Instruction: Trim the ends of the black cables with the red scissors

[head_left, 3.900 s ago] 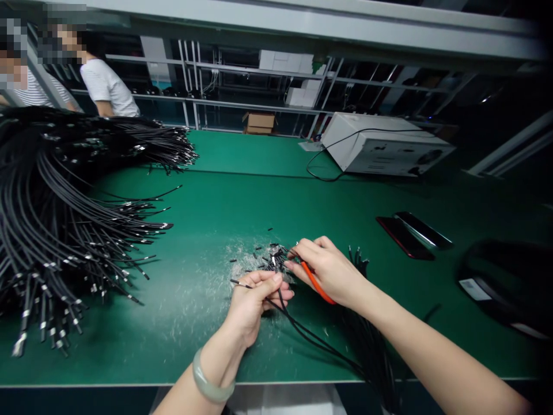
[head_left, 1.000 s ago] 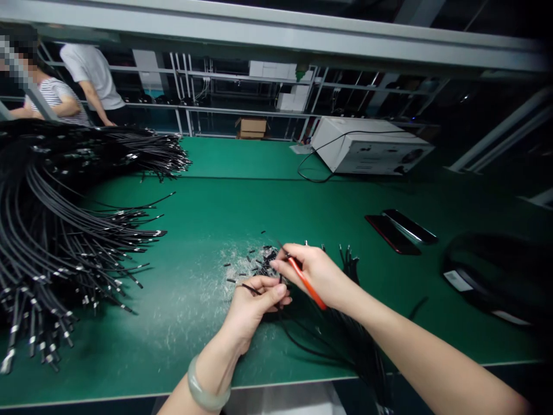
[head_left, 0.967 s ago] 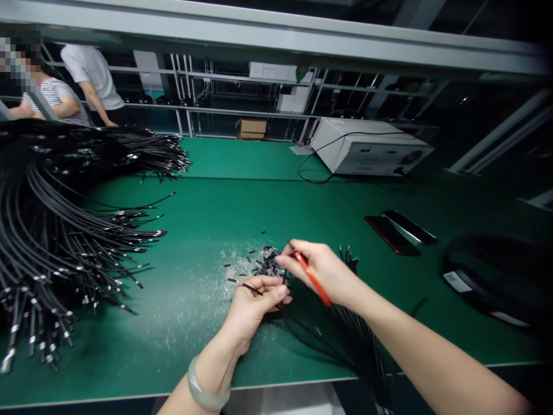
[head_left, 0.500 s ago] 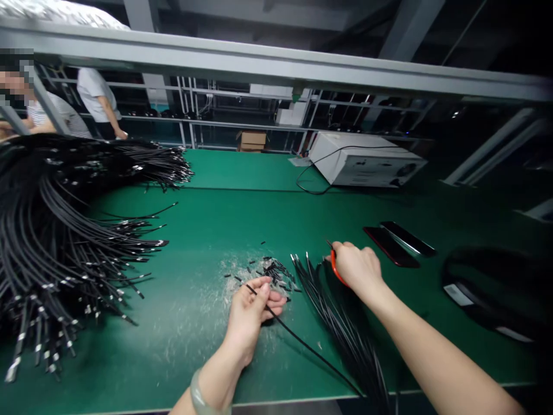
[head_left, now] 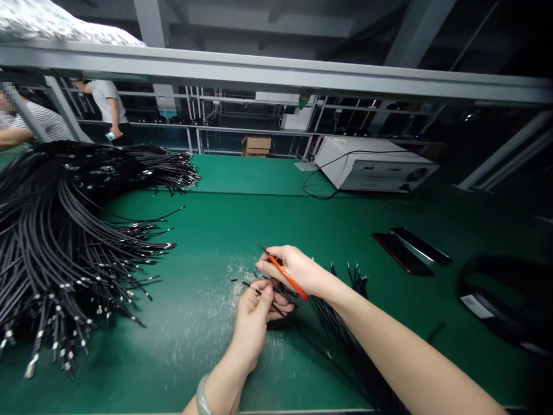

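Observation:
My left hand [head_left: 252, 320] pinches a thin black cable [head_left: 278, 310] near its end, which sticks out past the fingers to the left. Just above it, my right hand [head_left: 292, 266] is closed round an orange-handled tool [head_left: 290, 280] with a thin dark pointed tip. That tip points up and left, apart from the cable end; what kind of tool it is cannot be made out. Short black cut pieces [head_left: 234, 280] and clear scraps [head_left: 235, 268] lie by the hands, partly hidden by them. Under my right forearm lies a bundle of black cables [head_left: 358, 279] with bright tips.
A large heap of black cables [head_left: 86, 213] covers the left of the green table [head_left: 233, 225]. To the right are two phone-like slabs [head_left: 401, 253] and a black coil [head_left: 496, 300] with white labels. A white machine [head_left: 375, 167] stands behind. Two people are at the far left.
My right hand has moved left with the orange-handled tool, from the cable bundle to just above my left hand. My left hand keeps its pinch on the cable. The view has shifted slightly.

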{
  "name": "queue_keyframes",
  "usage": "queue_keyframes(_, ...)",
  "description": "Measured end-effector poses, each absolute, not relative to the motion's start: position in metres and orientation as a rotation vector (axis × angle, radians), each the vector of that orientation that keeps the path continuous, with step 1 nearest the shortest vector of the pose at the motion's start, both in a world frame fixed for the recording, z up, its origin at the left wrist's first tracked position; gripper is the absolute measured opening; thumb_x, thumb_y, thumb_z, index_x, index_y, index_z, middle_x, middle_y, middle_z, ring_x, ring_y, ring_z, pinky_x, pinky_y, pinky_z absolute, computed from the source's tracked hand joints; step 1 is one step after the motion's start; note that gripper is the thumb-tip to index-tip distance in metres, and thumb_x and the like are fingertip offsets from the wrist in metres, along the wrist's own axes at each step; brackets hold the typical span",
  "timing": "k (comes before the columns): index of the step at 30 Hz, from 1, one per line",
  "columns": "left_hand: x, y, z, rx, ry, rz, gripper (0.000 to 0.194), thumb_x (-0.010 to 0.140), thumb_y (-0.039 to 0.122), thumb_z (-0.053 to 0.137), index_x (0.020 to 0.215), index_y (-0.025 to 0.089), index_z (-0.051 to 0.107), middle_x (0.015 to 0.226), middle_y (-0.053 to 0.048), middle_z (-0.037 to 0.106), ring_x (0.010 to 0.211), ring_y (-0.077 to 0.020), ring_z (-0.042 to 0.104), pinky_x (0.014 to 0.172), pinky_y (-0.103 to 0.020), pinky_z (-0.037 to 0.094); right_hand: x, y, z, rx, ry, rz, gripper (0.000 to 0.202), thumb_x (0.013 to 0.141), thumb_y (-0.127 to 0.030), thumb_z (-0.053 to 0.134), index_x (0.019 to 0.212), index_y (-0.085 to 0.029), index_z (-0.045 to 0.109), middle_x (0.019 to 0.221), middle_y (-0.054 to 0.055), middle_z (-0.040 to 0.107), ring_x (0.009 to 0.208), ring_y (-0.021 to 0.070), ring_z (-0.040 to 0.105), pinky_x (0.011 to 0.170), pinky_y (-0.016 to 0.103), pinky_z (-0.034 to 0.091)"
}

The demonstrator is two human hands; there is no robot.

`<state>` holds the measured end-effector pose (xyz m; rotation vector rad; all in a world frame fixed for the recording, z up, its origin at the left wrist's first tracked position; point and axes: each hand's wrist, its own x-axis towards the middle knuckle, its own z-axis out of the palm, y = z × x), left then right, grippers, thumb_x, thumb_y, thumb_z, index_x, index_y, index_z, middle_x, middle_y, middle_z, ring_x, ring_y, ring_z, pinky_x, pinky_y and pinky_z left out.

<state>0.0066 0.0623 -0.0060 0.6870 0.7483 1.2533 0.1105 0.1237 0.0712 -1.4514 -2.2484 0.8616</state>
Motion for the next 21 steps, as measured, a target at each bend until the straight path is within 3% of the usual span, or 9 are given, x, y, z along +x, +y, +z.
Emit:
queue_keyframes(6,0.007,0.062,-0.005,0.800,0.772,1.172,0.035,0.079,0.045,0.056,0.079,0.011,0.060,0.069,-0.009,0.066,0.064,-0.0175,0.064,0.058,-0.023,0.049,0.102,0.116,0.078,-1.330,-2.398,0.751,0.014,0.074,-0.031,0.056,0.072,-0.019,0.063,0.068,0.000,0.062,0.057,0.0104,0.053,0.054,0.020,0.034)
queue_keyframes(10,0.006,0.061,-0.002,0.757,0.720,1.209,0.032,0.081,0.044,0.055,0.087,0.012,0.058,0.073,-0.008,0.067,0.068,-0.0185,0.065,0.061,-0.025,0.050,0.103,0.118,0.081,-1.421,-2.369,0.824,0.014,0.074,-0.030,0.053,0.072,-0.018,0.061,0.055,-0.001,0.058,0.047,0.0095,0.048,0.048,0.020,0.032)
queue_keyframes(14,0.005,0.062,-0.005,0.779,0.764,1.194,0.036,0.076,0.046,0.059,0.081,0.010,0.060,0.070,-0.009,0.067,0.064,-0.0187,0.065,0.058,-0.024,0.051,0.108,0.123,0.078,-1.417,-2.340,0.900,0.021,0.077,-0.035,0.051,0.071,-0.017,0.060,0.050,-0.002,0.055,0.043,0.0089,0.045,0.047,0.020,0.031)
queue_keyframes(18,0.005,0.062,-0.009,0.747,0.841,1.134,0.041,0.070,0.049,0.065,0.082,0.010,0.061,0.067,-0.008,0.066,0.061,-0.0193,0.066,0.052,-0.022,0.050,0.115,0.137,0.063,-1.518,-2.159,0.647,0.024,0.079,-0.038,0.048,0.075,-0.017,0.058,0.058,0.000,0.056,0.050,0.0092,0.045,0.049,0.020,0.031)
queue_keyframes(21,0.005,0.061,-0.009,0.698,0.849,1.145,0.042,0.067,0.049,0.068,0.082,0.012,0.057,0.066,-0.008,0.067,0.061,-0.0194,0.067,0.049,-0.020,0.049,0.124,0.144,0.047,-1.620,-2.132,0.635,0.019,0.075,-0.032,0.053,0.064,-0.017,0.056,0.055,0.001,0.054,0.050,0.0101,0.046,0.048,0.020,0.030)
